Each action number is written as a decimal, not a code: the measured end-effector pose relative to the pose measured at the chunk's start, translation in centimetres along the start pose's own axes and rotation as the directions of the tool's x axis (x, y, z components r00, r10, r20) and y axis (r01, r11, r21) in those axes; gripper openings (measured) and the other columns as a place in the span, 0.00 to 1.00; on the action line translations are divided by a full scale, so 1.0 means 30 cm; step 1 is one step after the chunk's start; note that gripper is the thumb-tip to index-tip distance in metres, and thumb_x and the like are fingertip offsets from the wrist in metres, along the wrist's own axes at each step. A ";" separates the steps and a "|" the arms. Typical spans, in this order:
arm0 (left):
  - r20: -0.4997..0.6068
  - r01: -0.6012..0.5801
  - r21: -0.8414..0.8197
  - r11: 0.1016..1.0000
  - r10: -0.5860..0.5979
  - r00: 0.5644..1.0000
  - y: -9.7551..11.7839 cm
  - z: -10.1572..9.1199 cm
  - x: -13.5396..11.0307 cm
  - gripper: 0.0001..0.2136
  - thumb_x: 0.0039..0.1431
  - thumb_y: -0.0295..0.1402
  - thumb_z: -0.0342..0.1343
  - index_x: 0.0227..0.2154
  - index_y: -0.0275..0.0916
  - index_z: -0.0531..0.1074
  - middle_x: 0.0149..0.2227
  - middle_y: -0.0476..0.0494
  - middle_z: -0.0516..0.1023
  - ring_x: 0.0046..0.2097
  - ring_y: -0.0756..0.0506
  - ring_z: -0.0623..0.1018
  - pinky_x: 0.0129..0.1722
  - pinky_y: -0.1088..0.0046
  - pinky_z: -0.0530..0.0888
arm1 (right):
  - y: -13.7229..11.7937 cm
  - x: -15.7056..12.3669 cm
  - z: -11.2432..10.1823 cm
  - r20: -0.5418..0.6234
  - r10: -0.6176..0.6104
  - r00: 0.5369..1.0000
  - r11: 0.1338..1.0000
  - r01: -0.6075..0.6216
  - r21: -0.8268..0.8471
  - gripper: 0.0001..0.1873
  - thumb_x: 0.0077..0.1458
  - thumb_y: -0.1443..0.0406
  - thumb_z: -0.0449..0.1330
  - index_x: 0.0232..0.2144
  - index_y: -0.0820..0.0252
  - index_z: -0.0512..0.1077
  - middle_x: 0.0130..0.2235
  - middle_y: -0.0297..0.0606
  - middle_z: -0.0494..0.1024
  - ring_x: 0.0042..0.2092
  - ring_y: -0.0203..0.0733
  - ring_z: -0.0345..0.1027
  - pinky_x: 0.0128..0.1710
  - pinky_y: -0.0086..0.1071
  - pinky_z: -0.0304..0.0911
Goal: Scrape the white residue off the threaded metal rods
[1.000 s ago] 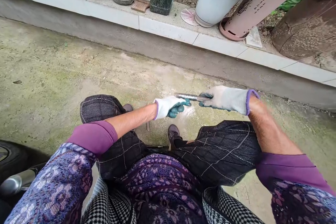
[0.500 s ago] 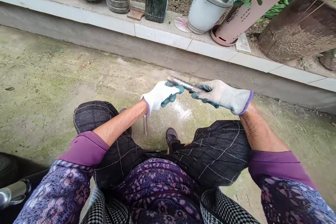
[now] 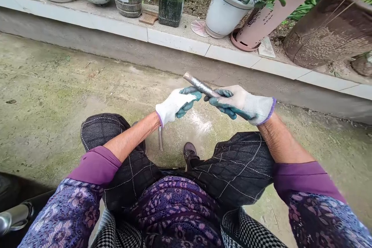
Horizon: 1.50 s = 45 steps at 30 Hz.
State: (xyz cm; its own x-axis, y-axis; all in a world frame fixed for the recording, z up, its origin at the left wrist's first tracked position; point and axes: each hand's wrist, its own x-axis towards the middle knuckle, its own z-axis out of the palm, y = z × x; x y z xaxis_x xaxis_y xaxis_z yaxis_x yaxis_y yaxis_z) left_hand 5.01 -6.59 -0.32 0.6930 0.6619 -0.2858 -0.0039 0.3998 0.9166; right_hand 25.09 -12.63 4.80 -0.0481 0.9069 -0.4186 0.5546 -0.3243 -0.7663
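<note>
My right hand (image 3: 241,102), gloved, is closed around the lower end of a metal rod (image 3: 200,84), thumb on one side and fingers on the other. The rod slants up and away to the left, out in front of me and above the floor (image 3: 87,77). A moment ago it lay nearly level; now its far end has tipped upward and stands free, past my left hand (image 3: 176,104). That leaves the shiny, ridged stretch along its middle in plain view, and I judge that my right hand is carrying most of the weight.

My left hand, gloved too, is curled close by the rod, its fingertips pointing towards my right hand. I can't tell whether they press on the metal or only lie just beside it. My two hands are near each other but not touching, as far as I can see.

Below, white powder (image 3: 200,122) is scattered on the floor beyond my shoe (image 3: 190,151), and a second rod (image 3: 161,139) shows under my left wrist.
</note>
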 end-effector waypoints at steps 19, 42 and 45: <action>-0.038 0.032 -0.141 0.990 -0.037 0.999 0.038 -0.033 0.002 0.08 0.58 0.27 0.53 0.41 0.39 0.70 0.16 0.62 0.55 0.14 0.58 0.52 0.14 0.83 0.53 | -0.017 0.070 0.055 0.067 -0.165 0.984 0.986 0.163 0.029 0.18 0.56 0.54 0.59 0.43 0.62 0.72 0.23 0.30 0.68 0.21 0.32 0.57 0.18 0.27 0.55; -0.116 -0.031 0.325 0.945 0.073 0.991 -0.069 -0.104 0.046 0.08 0.59 0.28 0.50 0.34 0.35 0.74 0.17 0.56 0.64 0.14 0.55 0.59 0.13 0.79 0.56 | -0.013 0.083 0.026 0.190 -0.091 0.978 0.991 0.070 0.117 0.22 0.52 0.53 0.64 0.44 0.63 0.75 0.21 0.28 0.64 0.18 0.28 0.52 0.14 0.25 0.50; -0.106 -0.032 0.426 0.904 0.085 0.991 -0.080 -0.137 0.060 0.07 0.52 0.26 0.52 0.32 0.35 0.75 0.20 0.54 0.69 0.18 0.55 0.63 0.17 0.80 0.60 | 0.009 0.085 0.033 0.431 -0.047 0.901 0.998 0.059 -0.016 0.20 0.52 0.54 0.64 0.42 0.62 0.76 0.22 0.29 0.66 0.18 0.28 0.54 0.13 0.24 0.50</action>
State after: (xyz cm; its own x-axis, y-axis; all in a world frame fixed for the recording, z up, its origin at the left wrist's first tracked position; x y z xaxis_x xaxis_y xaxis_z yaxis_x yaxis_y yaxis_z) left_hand 3.29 -3.76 -4.17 0.6097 0.7571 -0.2347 0.2814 0.0701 0.9570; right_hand 24.31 -10.68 3.04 -0.4270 0.7166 -0.5514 0.5639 -0.2656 -0.7819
